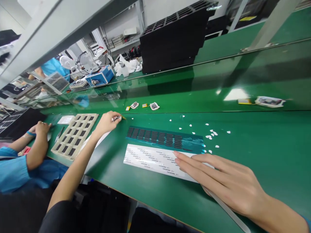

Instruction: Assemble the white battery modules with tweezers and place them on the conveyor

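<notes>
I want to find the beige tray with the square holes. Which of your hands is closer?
Left. The left hand sits just beside the beige tray; the right hand rests far away on the white strip.

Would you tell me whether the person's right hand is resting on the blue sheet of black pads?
No, the right hand lies flat on the white printed strip, just short of the blue sheet.

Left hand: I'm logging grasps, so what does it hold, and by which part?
The left hand pinches a small part at its near end; what it is cannot be told. The right hand holds nothing.
</notes>
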Tool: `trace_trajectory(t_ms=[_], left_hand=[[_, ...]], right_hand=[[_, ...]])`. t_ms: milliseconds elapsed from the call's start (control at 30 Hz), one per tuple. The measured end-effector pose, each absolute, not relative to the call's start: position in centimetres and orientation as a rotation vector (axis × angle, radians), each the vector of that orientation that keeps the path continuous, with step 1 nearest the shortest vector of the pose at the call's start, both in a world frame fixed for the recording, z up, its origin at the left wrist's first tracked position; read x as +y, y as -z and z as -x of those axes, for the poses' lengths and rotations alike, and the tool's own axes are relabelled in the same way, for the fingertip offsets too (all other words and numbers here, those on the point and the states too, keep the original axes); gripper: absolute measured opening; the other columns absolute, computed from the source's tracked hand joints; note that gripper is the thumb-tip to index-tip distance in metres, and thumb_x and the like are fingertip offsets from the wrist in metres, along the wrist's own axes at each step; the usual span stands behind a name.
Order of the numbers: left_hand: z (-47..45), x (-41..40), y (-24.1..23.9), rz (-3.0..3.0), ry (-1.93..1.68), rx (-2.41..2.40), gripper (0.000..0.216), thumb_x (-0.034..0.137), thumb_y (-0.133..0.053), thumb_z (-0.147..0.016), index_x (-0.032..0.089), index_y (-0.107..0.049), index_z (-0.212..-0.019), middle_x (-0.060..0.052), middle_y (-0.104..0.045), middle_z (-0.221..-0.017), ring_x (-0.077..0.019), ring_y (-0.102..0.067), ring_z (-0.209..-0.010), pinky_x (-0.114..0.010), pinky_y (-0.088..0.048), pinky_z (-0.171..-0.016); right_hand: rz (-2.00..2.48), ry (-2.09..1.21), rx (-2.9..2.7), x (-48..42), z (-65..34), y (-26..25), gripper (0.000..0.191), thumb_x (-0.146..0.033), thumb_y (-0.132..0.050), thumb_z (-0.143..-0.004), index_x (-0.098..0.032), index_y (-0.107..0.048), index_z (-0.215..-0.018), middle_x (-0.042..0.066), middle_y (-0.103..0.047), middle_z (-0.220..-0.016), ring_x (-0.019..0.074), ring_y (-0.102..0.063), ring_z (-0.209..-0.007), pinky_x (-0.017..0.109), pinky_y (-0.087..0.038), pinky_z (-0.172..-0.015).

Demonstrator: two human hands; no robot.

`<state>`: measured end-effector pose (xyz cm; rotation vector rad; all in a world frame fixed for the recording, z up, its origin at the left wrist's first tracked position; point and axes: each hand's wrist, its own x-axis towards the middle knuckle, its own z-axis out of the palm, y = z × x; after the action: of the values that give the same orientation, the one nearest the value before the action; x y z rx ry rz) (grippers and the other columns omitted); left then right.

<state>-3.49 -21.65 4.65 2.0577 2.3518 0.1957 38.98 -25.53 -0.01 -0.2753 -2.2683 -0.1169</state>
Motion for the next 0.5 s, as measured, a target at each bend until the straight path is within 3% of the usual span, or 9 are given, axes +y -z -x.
trace_trajectory(t_ms=[133,333,433,500], left_hand=[[1.4,-24.4,-4.3,-2.177,-0.221,2.261,0.023,0.02,-0.063,-0.092,0.016,-0.079,-0.107,-0.012,-0.078,-0.107,-0.0288,-0.074,-0.102,-0.04,-0.058,-0.097],[-4.7,-19.4,-3.7,-2.414,-0.328,2.037,0.032,0.022,-0.047,-0.107,0.014,-0.074,-0.121,-0.014,-0.07,-0.137,-0.0258,-0.061,-0.132,-0.037,-0.045,-0.119],[-6.7,-14.6,-2.0,-2.408,-0.359,1.986,0.035,0.023,-0.047,-0.109,0.013,-0.065,-0.138,-0.017,-0.056,-0.155,-0.0291,-0.052,-0.144,-0.046,-0.041,-0.123],[-7.4,-12.0,-1.0,-2.356,-0.383,1.989,0.037,0.029,-0.058,-0.107,0.014,-0.062,-0.14,-0.017,-0.056,-0.153,-0.0316,-0.055,-0.14,-0.054,-0.047,-0.118]], right_hand=[[0.253,0.104,-2.266,-25.7,-38.8,-0.2,0.038,0.0,-0.045,-0.104,-0.013,-0.069,-0.131,0.006,-0.078,-0.125,0.0218,-0.074,-0.103,0.036,-0.064,-0.081],[0.273,-0.077,-2.29,-25.5,-38.9,-0.4,0.045,0.004,-0.049,-0.102,-0.016,-0.063,-0.14,0.005,-0.078,-0.124,0.0208,-0.074,-0.105,0.033,-0.065,-0.073],[0.299,-0.1,-2.323,-25.1,-39.1,0.0,0.051,0.004,-0.053,-0.1,-0.02,-0.06,-0.145,0.005,-0.076,-0.13,0.022,-0.073,-0.112,0.035,-0.067,-0.081],[0.304,-0.129,-2.309,-25.0,-39.2,0.2,0.05,0.004,-0.055,-0.099,-0.019,-0.061,-0.144,0.007,-0.075,-0.13,0.0218,-0.073,-0.113,0.034,-0.067,-0.083]])
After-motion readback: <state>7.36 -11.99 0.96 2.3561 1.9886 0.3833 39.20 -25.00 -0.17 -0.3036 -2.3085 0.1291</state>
